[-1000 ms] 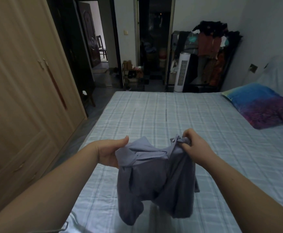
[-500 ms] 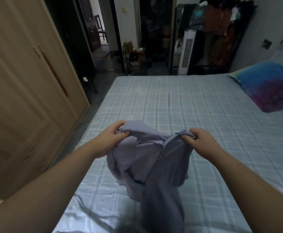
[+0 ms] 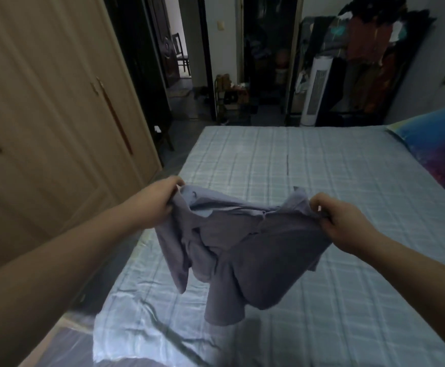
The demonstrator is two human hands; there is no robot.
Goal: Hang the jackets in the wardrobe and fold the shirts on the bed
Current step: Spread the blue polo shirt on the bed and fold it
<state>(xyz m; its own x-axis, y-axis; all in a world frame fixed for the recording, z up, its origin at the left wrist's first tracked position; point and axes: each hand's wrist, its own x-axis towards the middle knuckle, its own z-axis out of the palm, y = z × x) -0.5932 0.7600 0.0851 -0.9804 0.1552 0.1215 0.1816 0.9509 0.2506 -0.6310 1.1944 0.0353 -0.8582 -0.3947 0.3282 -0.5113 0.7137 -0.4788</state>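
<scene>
Shirt (image 3: 245,242), grey-blue, crumpled, hanging between hands

Both forearms bare — no sleeves in view; left hand (image 3: 160,201), right hand (image 3: 340,221) ungloved.

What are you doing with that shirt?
A person is holding a bluish-grey shirt up in the air over the bed. The left hand grips one side near the collar and the right hand grips the other, stretching it out between them. The shirt hangs crumpled and is not folded yet. The wardrobe beside the bed is closed, and a pillow lies on the bed's far right.
</scene>
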